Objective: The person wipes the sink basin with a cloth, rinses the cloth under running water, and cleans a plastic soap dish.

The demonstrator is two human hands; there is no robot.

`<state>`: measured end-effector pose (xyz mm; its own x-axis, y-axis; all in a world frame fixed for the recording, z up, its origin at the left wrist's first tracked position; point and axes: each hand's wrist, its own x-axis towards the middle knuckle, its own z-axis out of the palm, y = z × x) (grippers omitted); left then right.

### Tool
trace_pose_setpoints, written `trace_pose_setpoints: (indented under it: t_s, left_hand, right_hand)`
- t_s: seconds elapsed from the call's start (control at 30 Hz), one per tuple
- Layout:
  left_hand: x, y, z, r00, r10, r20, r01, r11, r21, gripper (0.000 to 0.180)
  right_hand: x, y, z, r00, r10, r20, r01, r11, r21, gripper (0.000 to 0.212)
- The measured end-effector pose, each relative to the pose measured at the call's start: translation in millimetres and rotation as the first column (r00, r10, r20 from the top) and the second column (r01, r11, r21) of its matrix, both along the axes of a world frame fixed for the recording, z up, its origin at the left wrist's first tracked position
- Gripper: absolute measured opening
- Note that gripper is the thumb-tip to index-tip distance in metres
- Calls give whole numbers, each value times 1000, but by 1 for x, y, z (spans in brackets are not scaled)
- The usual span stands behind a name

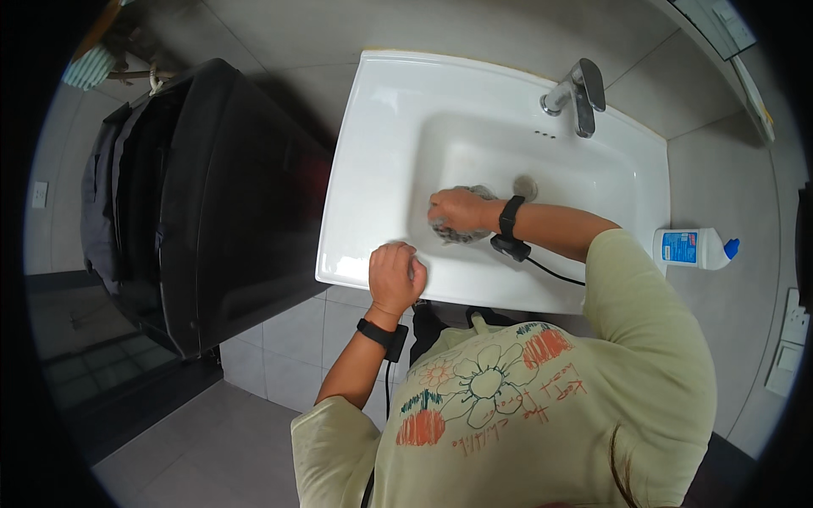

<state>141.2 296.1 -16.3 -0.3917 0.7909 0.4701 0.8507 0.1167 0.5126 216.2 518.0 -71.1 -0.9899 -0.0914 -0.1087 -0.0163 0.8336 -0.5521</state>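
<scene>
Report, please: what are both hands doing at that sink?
Right hand on grey bundle in basin, grip unclear. Left hand on sink's front rim. Faucet clear of both hands.

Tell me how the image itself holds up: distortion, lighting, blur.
Head view: the fisheye lens bows the edges of the white washbasin and leaves the corners black; soft highlights show on the chrome faucet; the dark cabinet at left swallows detail, save a faint reddish sheen; the grey bundle under the right hand looks indistinct, perhaps motion-blurred.
</scene>
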Motion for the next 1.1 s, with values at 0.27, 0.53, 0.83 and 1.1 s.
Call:
trace_pose_setpoints:
  t_s: [0.27,0.53,0.83,1.1]
  left_hand:
    - [2,-6,-3,998,61,-15,-60,998,15,18]
    - [3,-3,1,996,81,-32,-81,997,11,18]
    - [1,-3,-2,998,65,-2,-65,998,19,19]
    - [2,-5,-1,997,74,-4,-74,997,-3,20]
  right_hand:
    - [94,29,5,962,137,236,-101,982,-159,43]
    - [23,13,1,937,341,73,-305,904,-301,34]
    - [-11,-13,15,937,-78,-341,8,979,-204,28]
    - [-66,55,26,526,-812,-254,748,583,-315,30]
